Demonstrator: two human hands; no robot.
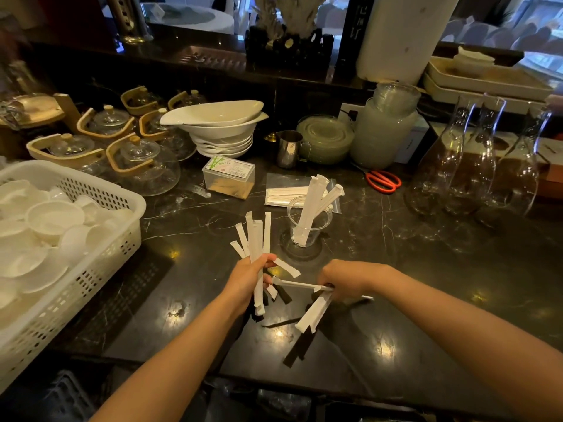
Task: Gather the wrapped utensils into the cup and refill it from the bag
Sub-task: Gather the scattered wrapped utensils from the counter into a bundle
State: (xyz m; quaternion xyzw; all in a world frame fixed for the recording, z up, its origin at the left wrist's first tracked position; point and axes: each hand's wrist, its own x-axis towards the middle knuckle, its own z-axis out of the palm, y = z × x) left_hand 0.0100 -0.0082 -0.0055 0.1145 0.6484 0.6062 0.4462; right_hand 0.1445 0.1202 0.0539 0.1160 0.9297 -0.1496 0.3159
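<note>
My left hand (pixel 248 280) grips a fanned bundle of white paper-wrapped utensils (pixel 255 236) held upright above the dark marble counter. My right hand (pixel 345 280) pinches two more wrapped utensils (pixel 313 312), one lying across toward the left hand, one hanging down. A clear plastic cup (pixel 307 225) stands just behind the hands with a few wrapped utensils leaning in it. Behind the cup lies a clear zip bag (pixel 283 193) holding more white wrapped utensils.
A white plastic basket (pixel 100 193) of small dishes sits at left. Glass teapots (pixel 143 161), stacked white bowls (pixel 222 126), a toothpick box (pixel 228 176), a steel jug (pixel 288 149), red scissors (pixel 384 181) and glass carafes (pixel 457 166) line the back and right.
</note>
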